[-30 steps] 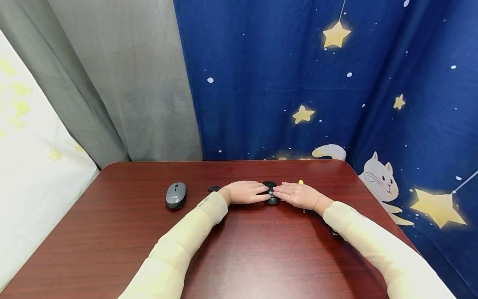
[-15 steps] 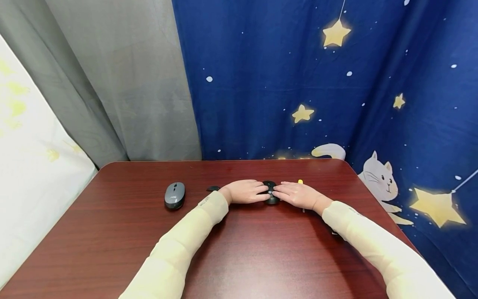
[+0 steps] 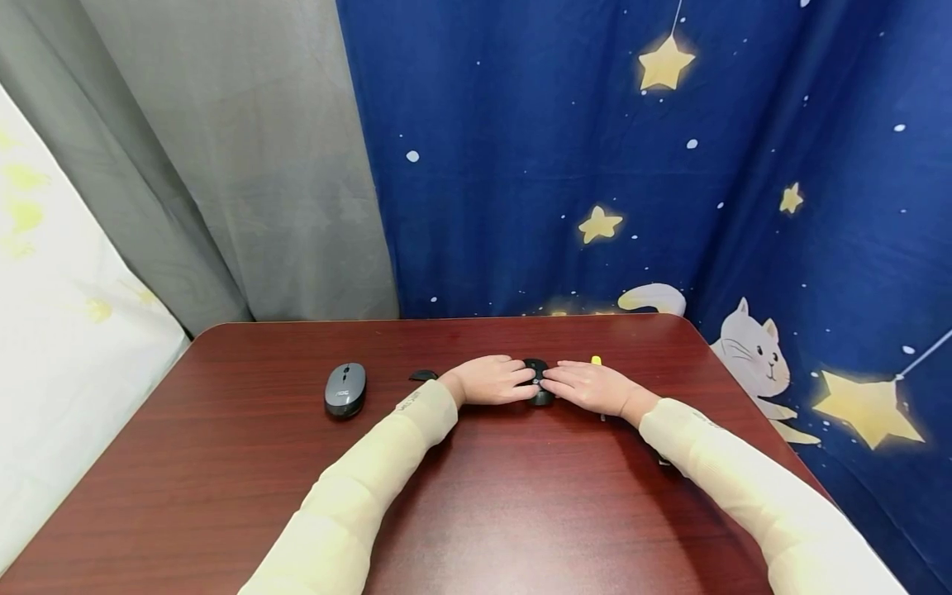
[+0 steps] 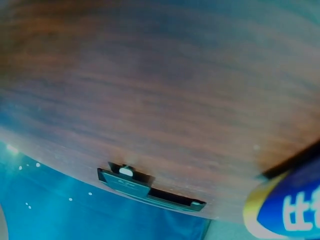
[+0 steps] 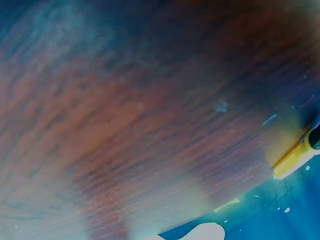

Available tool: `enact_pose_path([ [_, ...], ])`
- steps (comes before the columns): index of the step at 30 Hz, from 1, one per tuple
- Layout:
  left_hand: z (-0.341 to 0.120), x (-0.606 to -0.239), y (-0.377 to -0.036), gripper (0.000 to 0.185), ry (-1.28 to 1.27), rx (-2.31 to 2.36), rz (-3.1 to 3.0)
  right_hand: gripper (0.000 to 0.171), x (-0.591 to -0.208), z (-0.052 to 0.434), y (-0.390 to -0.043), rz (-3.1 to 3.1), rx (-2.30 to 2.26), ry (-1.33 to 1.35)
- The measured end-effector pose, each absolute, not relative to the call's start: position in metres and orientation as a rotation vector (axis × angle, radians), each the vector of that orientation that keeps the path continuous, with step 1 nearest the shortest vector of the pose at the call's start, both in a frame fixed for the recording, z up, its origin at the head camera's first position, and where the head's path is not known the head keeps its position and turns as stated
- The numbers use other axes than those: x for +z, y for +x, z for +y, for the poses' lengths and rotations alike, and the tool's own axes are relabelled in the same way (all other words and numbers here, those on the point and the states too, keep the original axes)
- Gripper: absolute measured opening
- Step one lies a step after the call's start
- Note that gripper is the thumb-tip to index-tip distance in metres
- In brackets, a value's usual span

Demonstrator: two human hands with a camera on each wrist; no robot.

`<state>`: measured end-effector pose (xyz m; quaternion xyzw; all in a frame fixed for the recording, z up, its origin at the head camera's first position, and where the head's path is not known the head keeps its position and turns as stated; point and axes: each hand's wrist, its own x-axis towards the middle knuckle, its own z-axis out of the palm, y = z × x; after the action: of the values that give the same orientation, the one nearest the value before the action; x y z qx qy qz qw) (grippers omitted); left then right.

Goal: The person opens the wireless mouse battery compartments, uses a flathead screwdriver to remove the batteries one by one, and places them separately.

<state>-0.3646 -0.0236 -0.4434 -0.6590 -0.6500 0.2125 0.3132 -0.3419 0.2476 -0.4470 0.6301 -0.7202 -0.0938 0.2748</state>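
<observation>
A small black mouse sits on the dark red table, toward its far middle. My left hand lies flat beside it, fingertips touching its left side. My right hand lies flat opposite, its straight fingers touching the mouse's right side and top. Much of the mouse is hidden by the fingers. The wrist views show only blurred tabletop, not the hands. A blue and yellow battery shows at the lower right of the left wrist view.
A grey mouse lies to the left. A small black cover piece lies behind my left wrist. A yellow-tipped thing lies behind my right hand. Curtains hang behind the table's far edge.
Both hands stay on the black mouse. Only the head view drifts slightly.
</observation>
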Motion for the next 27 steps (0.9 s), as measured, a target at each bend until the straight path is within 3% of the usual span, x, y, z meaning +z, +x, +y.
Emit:
enact_pose_path([
  [6, -0.0218, -0.4435, -0.3643, 0.026, -1.723, 0.519, -1.672, 0.041, -0.4482, 0.2475, -0.3434, -1.909, -0.228, 1.712],
  [20, -0.0223, -0.4433, -0.3625, 0.024, -1.713, 0.502, -1.68, 0.051, -0.4471, 0.2436, -0.3432, -1.864, -0.175, 1.724],
  [27, -0.0234, -0.4415, -0.3637, 0.024, -1.714, 0.501, -1.652, 0.044, -0.447, 0.2426, -0.3453, -1.817, -0.126, 1.745],
])
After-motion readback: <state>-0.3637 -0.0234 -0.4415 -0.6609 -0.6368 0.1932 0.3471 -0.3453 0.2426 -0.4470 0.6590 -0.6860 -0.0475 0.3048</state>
